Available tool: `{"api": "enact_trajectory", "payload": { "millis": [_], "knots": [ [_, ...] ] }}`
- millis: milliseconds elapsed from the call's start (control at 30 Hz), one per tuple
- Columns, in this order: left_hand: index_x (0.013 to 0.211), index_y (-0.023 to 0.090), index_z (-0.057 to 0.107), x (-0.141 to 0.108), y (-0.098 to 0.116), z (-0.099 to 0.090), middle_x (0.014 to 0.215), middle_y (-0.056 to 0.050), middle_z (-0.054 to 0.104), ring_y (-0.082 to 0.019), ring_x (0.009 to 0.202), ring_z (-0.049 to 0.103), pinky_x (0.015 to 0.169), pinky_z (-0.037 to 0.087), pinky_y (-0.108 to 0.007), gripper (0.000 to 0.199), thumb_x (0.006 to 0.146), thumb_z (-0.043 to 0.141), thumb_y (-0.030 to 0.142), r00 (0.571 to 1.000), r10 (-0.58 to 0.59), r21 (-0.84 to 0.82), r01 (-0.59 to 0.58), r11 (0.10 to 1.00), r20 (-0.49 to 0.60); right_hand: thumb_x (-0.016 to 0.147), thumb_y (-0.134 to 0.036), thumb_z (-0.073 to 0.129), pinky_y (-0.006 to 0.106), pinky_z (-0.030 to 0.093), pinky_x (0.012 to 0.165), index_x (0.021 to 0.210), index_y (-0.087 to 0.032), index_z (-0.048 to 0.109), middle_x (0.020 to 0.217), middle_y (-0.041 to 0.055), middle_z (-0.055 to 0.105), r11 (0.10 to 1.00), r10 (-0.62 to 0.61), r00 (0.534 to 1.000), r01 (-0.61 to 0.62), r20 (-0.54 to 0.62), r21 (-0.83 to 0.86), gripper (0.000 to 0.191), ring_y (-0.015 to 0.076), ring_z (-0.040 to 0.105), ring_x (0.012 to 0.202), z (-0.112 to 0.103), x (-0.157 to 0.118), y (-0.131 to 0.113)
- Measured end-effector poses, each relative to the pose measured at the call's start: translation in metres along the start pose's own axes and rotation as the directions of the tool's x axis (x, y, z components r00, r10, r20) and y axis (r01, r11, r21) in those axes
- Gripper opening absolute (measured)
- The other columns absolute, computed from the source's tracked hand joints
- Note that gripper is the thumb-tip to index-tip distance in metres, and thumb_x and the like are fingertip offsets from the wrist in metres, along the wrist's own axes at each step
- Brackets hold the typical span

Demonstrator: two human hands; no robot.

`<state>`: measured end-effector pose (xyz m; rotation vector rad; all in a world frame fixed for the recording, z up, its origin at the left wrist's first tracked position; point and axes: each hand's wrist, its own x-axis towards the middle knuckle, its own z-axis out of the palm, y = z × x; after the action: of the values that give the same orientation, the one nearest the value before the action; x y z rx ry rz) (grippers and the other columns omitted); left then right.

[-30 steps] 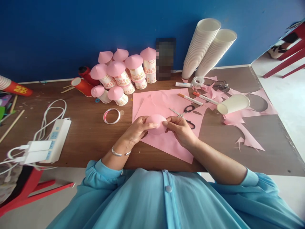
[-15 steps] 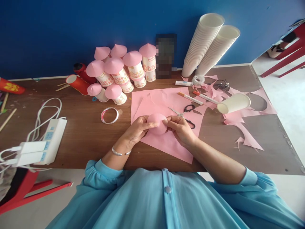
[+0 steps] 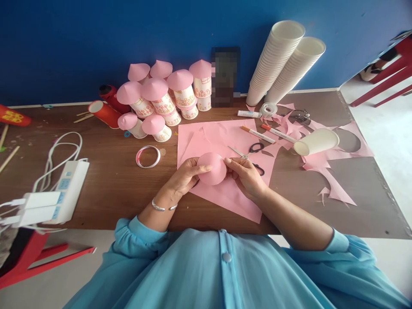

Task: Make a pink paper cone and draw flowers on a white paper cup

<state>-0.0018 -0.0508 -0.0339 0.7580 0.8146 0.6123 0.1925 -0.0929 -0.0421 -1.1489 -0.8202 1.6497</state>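
Observation:
Over the pink paper sheet [image 3: 225,201], a round pink paper piece [image 3: 213,169] is held up. My left hand [image 3: 188,175] pinches its left side, with the thumb lying on its face. At its right edge, my right hand [image 3: 246,175] has thumb and fingers closed on the rim. Open scissors [image 3: 245,155] lie on the sheet just behind my right hand. Several paper cups with pink cone tops [image 3: 154,89] and red drawings stand at the back left. A roll of tape [image 3: 148,156] rests on the table to the left of the sheet.
Two tall stacks of white cups [image 3: 277,60] lean at the back wall. Pink scraps [image 3: 334,186], a lying cup [image 3: 317,142], markers [image 3: 257,134] and a glue stick [image 3: 249,113] are on the right. A power strip [image 3: 72,189] with cables lies at left.
My right thumb has slid from the face of the round pink piece out to its right edge. More of the piece's face shows now. My left hand keeps its hold.

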Motion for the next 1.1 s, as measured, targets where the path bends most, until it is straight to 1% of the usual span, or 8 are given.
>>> {"api": "enact_trajectory", "payload": {
  "millis": [200, 400, 533, 667, 767, 900, 1000, 1100],
  "knots": [
    [0.102, 0.011, 0.079, 0.001, -0.003, -0.001, 0.093, -0.011, 0.08, -0.025, 0.089, 0.073, 0.083, 0.054, -0.034, 0.033, 0.078, 0.081, 0.034, 0.999, 0.045, -0.039, -0.045, 0.998, -0.004, 0.07, -0.056, 0.085, 0.03, 0.044, 0.065, 0.071, -0.02, 0.07, 0.064, -0.0003, 0.062, 0.998, -0.01, 1.0, 0.01, 0.011, -0.068, 0.04, 0.0136, 0.054, 0.062, -0.001, 0.0, 0.001],
    [0.091, 0.017, 0.072, 0.0, 0.001, 0.002, 0.082, -0.002, 0.073, -0.016, 0.074, 0.065, 0.072, 0.05, -0.027, 0.028, 0.075, 0.083, 0.037, 0.98, 0.104, -0.038, -0.112, 0.993, -0.171, 0.074, -0.057, 0.082, 0.03, 0.045, 0.065, 0.067, -0.02, 0.064, 0.064, 0.0001, 0.062, 0.975, -0.053, 0.999, 0.053, 0.006, -0.214, 0.042, 0.014, 0.055, 0.063, -0.001, -0.001, 0.0],
    [0.085, 0.016, 0.069, 0.0, 0.006, 0.001, 0.079, 0.0, 0.068, -0.016, 0.074, 0.06, 0.072, 0.047, -0.028, 0.027, 0.073, 0.082, 0.037, 0.969, 0.18, 0.226, -0.139, 0.964, -0.17, 0.079, -0.059, 0.076, 0.03, 0.046, 0.064, 0.067, -0.02, 0.061, 0.063, 0.0003, 0.061, 0.929, -0.091, 0.995, 0.099, 0.039, -0.357, 0.043, 0.0149, 0.055, 0.063, 0.0, -0.004, -0.004],
    [0.069, 0.016, 0.062, 0.003, 0.007, -0.002, 0.065, 0.003, 0.054, -0.014, 0.068, 0.049, 0.063, 0.038, -0.027, 0.025, 0.076, 0.074, 0.038, 0.887, 0.381, 0.662, -0.122, 0.74, -0.262, 0.085, -0.053, 0.068, 0.029, 0.04, 0.059, 0.067, -0.02, 0.062, 0.065, 0.0011, 0.062, 0.844, -0.147, 0.988, 0.145, 0.036, -0.516, 0.037, 0.0143, 0.053, 0.061, 0.001, -0.005, -0.002],
    [0.066, 0.018, 0.055, 0.005, 0.006, -0.005, 0.063, 0.004, 0.05, -0.014, 0.066, 0.047, 0.06, 0.035, -0.027, 0.029, 0.081, 0.066, 0.04, 0.885, 0.41, 0.796, -0.08, 0.601, -0.221, 0.085, -0.045, 0.066, 0.028, 0.034, 0.057, 0.067, -0.02, 0.061, 0.063, -0.0004, 0.06, 0.775, -0.198, 0.98, 0.164, 0.012, -0.611, 0.032, 0.0126, 0.047, 0.059, 0.0, -0.003, 0.002],
    [0.083, 0.018, 0.059, 0.007, 0.003, -0.01, 0.077, 0.001, 0.066, -0.018, 0.075, 0.06, 0.069, 0.044, -0.029, 0.022, 0.079, 0.069, 0.038, 0.883, 0.411, 0.807, -0.066, 0.587, -0.227, 0.085, -0.042, 0.061, 0.027, 0.033, 0.057, 0.066, -0.02, 0.059, 0.059, -0.0019, 0.056, 0.716, -0.22, 0.975, 0.156, -0.009, -0.68, 0.029, 0.0126, 0.044, 0.057, -0.003, 0.001, 0.007],
    [0.11, 0.02, 0.057, 0.009, -0.001, -0.014, 0.089, -0.002, 0.074, -0.021, 0.082, 0.068, 0.077, 0.049, -0.032, 0.039, 0.077, 0.072, 0.033, 0.89, 0.395, 0.751, -0.096, 0.653, -0.23, 0.085, -0.042, 0.06, 0.028, 0.032, 0.057, 0.065, -0.021, 0.058, 0.056, -0.0021, 0.054, 0.686, -0.226, 0.974, 0.14, -0.026, -0.713, 0.029, 0.0131, 0.044, 0.056, -0.005, 0.004, 0.009],
    [0.122, 0.021, 0.055, 0.009, -0.004, -0.018, 0.085, -0.002, 0.074, -0.021, 0.081, 0.07, 0.079, 0.05, -0.033, 0.046, 0.08, 0.072, 0.029, 0.887, 0.416, 0.767, -0.12, 0.63, -0.202, 0.084, -0.039, 0.062, 0.029, 0.032, 0.058, 0.065, -0.021, 0.06, 0.055, -0.0016, 0.054, 0.661, -0.242, 0.969, 0.127, -0.049, -0.739, 0.026, 0.0136, 0.044, 0.055, -0.005, 0.004, 0.009]
  ]
}}
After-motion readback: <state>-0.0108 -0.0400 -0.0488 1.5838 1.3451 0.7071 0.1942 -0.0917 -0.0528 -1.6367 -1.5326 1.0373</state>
